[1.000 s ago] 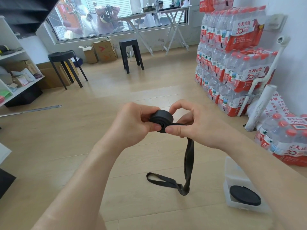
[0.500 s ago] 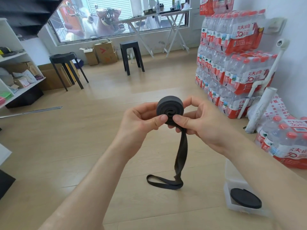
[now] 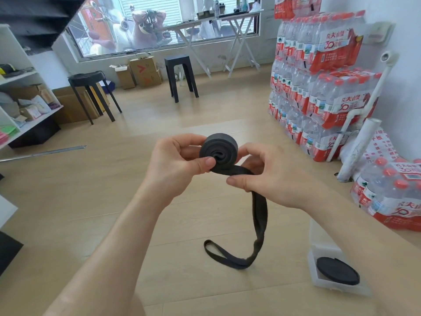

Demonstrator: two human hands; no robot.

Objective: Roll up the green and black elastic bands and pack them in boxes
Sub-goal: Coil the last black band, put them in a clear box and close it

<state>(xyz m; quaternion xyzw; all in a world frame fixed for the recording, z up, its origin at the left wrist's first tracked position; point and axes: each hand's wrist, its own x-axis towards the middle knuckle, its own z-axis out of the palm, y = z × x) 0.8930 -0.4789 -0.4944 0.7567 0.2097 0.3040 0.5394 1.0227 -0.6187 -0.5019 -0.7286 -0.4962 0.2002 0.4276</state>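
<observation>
Left hand pinches the coiled black elastic band at centre, right hand just beside it pinches its loose tail, which hangs to the floor at 6 o'clock, near a clear box holding a rolled band at 4 o'clock, water-bottle packs stacked at 2 o'clock.

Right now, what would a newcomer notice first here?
Centre: a half-rolled black band, the left hand pinching its coil, the right hand gripping the loose tail that hangs to the floor. Right wall: stacked red water bottle packs. Lower right: a clear box holding a finished black roll.
</observation>
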